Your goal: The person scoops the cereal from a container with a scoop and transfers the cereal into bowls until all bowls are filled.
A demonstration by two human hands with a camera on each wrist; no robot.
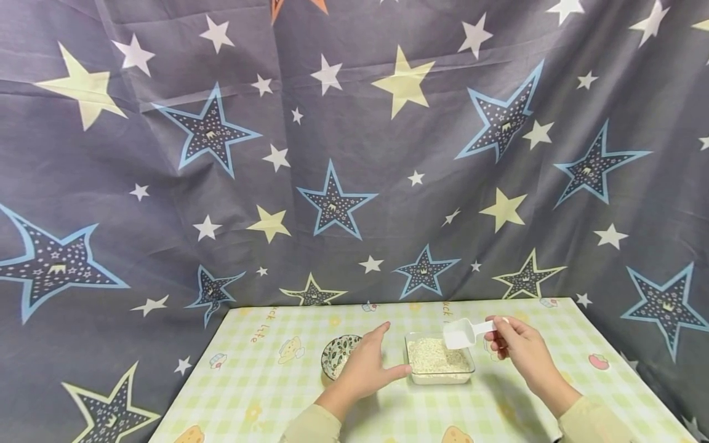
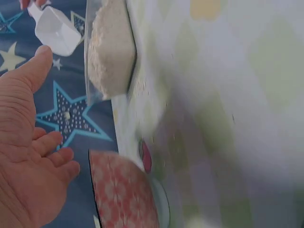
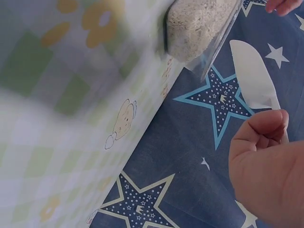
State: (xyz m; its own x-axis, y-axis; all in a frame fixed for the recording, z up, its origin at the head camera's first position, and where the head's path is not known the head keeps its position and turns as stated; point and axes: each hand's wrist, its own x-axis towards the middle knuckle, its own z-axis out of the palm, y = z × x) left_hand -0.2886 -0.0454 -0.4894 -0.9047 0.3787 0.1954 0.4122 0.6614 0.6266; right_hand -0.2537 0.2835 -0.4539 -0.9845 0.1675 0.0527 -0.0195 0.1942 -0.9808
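A white plastic scoop (image 1: pixel 460 334) is pinched by its handle in my right hand (image 1: pixel 523 351), its cup held over the right back part of a clear rectangular container (image 1: pixel 441 378). Pale oat flakes (image 1: pixel 434 355) fill much of that container. In the right wrist view the scoop (image 3: pixel 254 73) appears side-on beside the container's rim. My left hand (image 1: pixel 368 363) is spread open between the container and a patterned bowl (image 1: pixel 334 357), partly covering the bowl. Some pale contents show inside the bowl. The left wrist view shows the bowl's red floral outside (image 2: pixel 121 190) below the open palm.
A green-and-white checked cloth (image 1: pixel 266 369) with cartoon prints covers the table. Behind it hangs a dark curtain (image 1: pixel 354 154) with stars, meeting the table's back edge. The bowl stands left of the container with a gap between them.
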